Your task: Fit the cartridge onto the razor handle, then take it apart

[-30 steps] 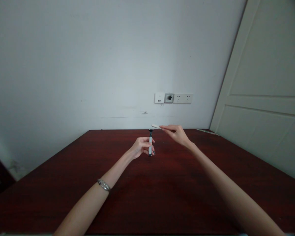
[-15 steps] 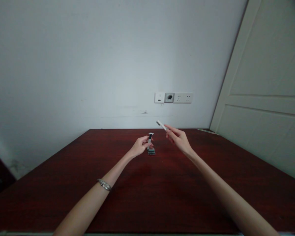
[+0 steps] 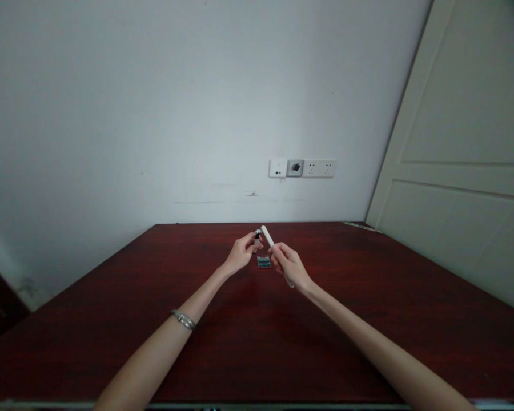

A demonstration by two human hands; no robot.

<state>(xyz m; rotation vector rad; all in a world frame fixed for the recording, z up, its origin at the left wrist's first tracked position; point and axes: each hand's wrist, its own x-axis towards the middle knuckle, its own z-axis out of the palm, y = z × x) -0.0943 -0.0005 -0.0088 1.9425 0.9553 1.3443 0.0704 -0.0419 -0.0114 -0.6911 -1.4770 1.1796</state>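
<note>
My left hand [image 3: 240, 253] is closed around a small upright white-and-black object [image 3: 256, 242] with a light-coloured top; its kind is unclear. In my right hand [image 3: 289, 266] is a slim white stick [image 3: 267, 236], tilted with its far end up and to the left. Its lower end shows beneath my palm. The stick's tip is very close to the top of the white-and-black object; whether they touch I cannot tell. Below and between my hands, a small clear case [image 3: 264, 262] with teal-dark contents lies on the table.
The dark red wooden table [image 3: 240, 348] runs back to a pale wall [image 3: 197, 114]. Wall sockets [image 3: 320, 168] sit above its far edge. On the right stands a white panelled door [image 3: 462, 148]. A thin strip [image 3: 362, 227] lies at the far right corner.
My right hand has moved left and down, turning the white stick and bringing its tip to the white-and-black object. My left hand has shifted slightly left, uncovering more of the clear case.
</note>
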